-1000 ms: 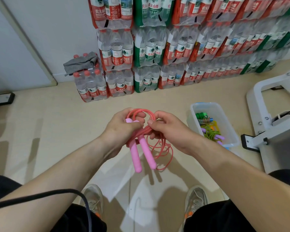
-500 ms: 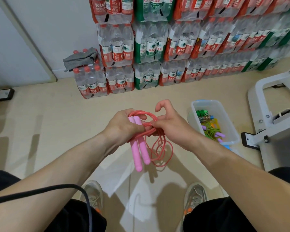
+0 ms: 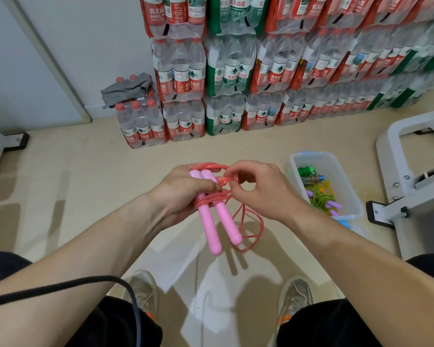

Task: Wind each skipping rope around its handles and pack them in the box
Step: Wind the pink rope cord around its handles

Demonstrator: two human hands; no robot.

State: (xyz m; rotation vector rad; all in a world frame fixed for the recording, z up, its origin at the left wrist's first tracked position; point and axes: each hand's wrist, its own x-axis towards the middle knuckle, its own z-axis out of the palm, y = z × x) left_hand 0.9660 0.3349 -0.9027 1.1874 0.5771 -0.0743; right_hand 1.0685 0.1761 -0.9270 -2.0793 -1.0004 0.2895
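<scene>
Head cam: this one looked about halfway wound. A few turns of red cord (image 3: 251, 221) sat around the pink handles (image 3: 211, 226), and a loose loop dangled below. The left hand (image 3: 183, 194) gripped both handles together near their tops, and the right hand (image 3: 258, 191) pinched the cord just beside it. The box (image 3: 336, 169) sat on the floor to the right, well apart from the hands (other ropes (image 3: 318, 196) already inside).

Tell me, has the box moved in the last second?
No. The box sits in the same spot beside the white frame.
</scene>
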